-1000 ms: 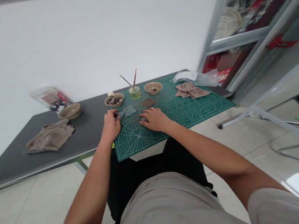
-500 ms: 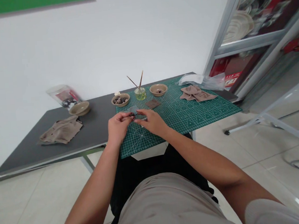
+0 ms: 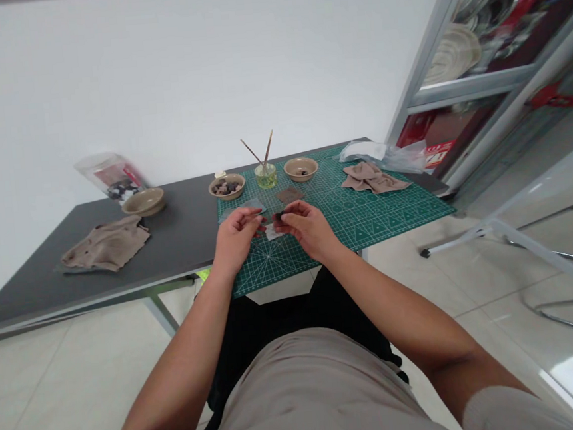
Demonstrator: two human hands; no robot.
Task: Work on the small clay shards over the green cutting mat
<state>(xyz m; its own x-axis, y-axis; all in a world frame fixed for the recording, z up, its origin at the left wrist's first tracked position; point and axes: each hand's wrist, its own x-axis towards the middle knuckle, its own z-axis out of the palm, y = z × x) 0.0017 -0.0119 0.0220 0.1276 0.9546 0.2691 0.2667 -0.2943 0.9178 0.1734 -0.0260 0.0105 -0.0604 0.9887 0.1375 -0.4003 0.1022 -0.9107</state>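
The right hand [image 3: 305,230] is closed to a pinch, its fingertips [image 3: 284,215] gripping a small dark chip [image 3: 279,215]; the chip is too small to tell its material. The left hand [image 3: 236,239] is half-curled and reaches across, its fingertips [image 3: 260,214] just beside the chip. Whether they grip anything, I cannot tell.

Both hands are held over a green cutting mat [image 3: 391,212] with a printed grid, its surface flat and matte. Below them lie a small pale scrap [image 3: 270,232] and a thin grey-blue sheet [image 3: 243,209]; a brown square [image 3: 289,194] lies farther on. Beyond are a tan bowl [image 3: 227,195] of dark lumps and a narrow glass jar [image 3: 266,176] of greenish liquid holding two thin sticks [image 3: 265,148].

Risks, as judged: the chip is held only at the fingertips, so a loosened pinch could drop it, and dark on the dark mat it would be hard to find. The thin sheets look light — a brushing hand could shift them. The jar looks top-heavy; a careless reach could tip it and wet the mat.
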